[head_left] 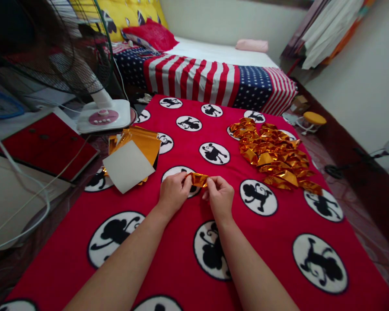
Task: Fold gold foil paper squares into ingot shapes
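A shiny gold foil paper ingot (199, 180) is held level between my two hands, just above the red cloth. My left hand (175, 190) pinches its left end between thumb and fingers. At the other end, my right hand (219, 194) grips the tip the same way. To the left lies a stack of flat gold foil sheets (145, 144), with a whitish square sheet (129, 166) tilted on top. Over on the right, several folded gold foil pieces (272, 151) of similar shape lie in a heap.
Red cloth with black monkey prints (246, 250) covers the low surface. A standing fan (103, 114) is at the left, beside a red-topped box (45, 142). Behind is a bed with a striped, starred cover (194, 80). A yellow-topped stool (314, 118) stands back right.
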### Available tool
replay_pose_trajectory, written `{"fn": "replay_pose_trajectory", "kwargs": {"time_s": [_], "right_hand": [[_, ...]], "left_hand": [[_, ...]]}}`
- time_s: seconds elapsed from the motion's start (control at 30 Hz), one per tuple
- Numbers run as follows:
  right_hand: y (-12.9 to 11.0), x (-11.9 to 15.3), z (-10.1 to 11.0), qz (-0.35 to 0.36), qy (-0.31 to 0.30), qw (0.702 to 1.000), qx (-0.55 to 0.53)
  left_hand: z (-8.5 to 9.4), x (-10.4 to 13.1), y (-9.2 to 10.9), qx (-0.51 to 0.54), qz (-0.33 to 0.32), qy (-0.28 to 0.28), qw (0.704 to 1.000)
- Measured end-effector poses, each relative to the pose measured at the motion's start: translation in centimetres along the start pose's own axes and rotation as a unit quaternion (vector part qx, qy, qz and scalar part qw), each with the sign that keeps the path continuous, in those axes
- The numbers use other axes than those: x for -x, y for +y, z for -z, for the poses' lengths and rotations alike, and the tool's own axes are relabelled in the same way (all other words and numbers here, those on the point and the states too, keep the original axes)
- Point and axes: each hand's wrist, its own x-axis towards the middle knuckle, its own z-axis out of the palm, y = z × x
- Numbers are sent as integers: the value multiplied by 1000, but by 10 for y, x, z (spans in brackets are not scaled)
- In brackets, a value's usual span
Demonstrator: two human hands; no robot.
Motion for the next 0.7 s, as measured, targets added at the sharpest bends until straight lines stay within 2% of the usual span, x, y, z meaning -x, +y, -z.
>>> {"fn": "replay_pose_trajectory", "kwargs": {"time_s": [0.23,0.7], "right_hand": [[3,0,-3,2,-1,1000,-25],[0,-1,-4,-35,10,996,-84]], "left_hand": [[-1,0,2,-16,17,10,1000],[-2,2,3,-55,38,-28,997]]}}
